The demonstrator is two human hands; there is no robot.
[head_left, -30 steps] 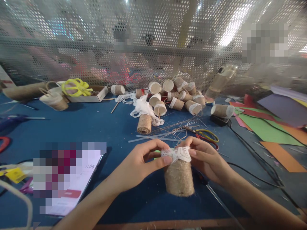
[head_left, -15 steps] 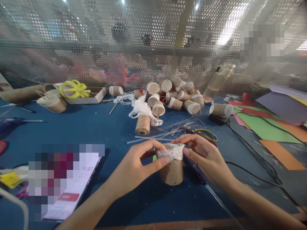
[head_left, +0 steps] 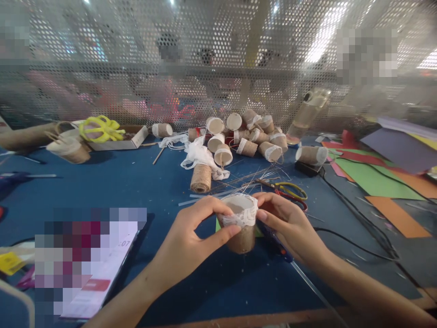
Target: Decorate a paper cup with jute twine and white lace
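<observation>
Between my hands is a twine-wrapped paper cup (head_left: pixel 241 240), its white open rim tipped toward me. White lace trim (head_left: pixel 246 216) runs round the upper part of the cup. My left hand (head_left: pixel 201 228) pinches the cup's near left side, thumb on the lace and index finger at the rim. At the right edge, my right hand (head_left: pixel 285 218) pinches the lace against the rim with thumb and fingertips. A blue glue gun (head_left: pixel 278 246) with a clear glue stick lies partly hidden beneath my right hand.
Several wrapped cups (head_left: pixel 246 147) are heaped at the back, beside white lace (head_left: pixel 198 154) and a twine spool (head_left: pixel 200 178). Scissors (head_left: pixel 290 190) and thin wires lie behind my hands. A phone (head_left: pixel 102 269) is at left, coloured paper (head_left: pixel 372 175) and black cables (head_left: pixel 362 228) at right.
The cup has been lifted slightly and tilted toward me, so its white inside shows more. Both hands keep their pinch on it.
</observation>
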